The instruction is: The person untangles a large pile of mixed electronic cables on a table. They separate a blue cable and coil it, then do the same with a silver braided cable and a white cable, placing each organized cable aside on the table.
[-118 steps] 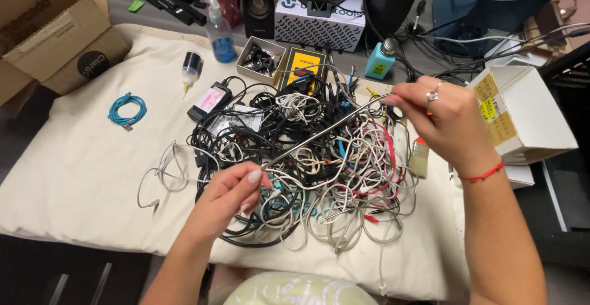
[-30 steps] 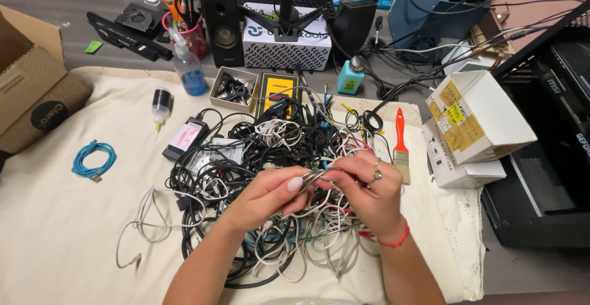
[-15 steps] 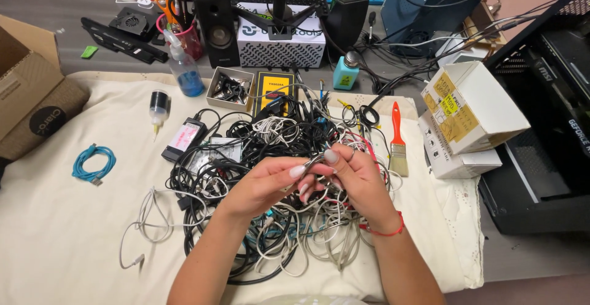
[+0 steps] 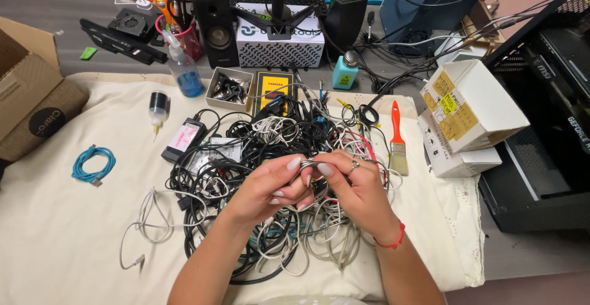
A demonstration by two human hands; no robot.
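Note:
My left hand (image 4: 270, 185) and my right hand (image 4: 350, 185) meet over the middle of a big tangle of black, white and grey cables (image 4: 258, 157) on a cream cloth (image 4: 55, 231). Both hands pinch a small folded loop of grey cable (image 4: 310, 168) between fingertips and thumbs, held just above the heap. A ring and a red wrist cord show on my right hand. The rest of that cable runs down into the pile, hidden under my hands.
A coiled blue cable (image 4: 92, 164) lies apart on the left. A red-handled brush (image 4: 396, 139), white cardboard boxes (image 4: 470, 114), a brown box (image 4: 31, 108), a small parts tray (image 4: 228, 88), bottles, a speaker and a black computer case (image 4: 547, 127) ring the cloth.
Seconds ago my hands were spread wide, stretching a grey cable across the pile. They have come together at the centre and now fold that cable into a small loop.

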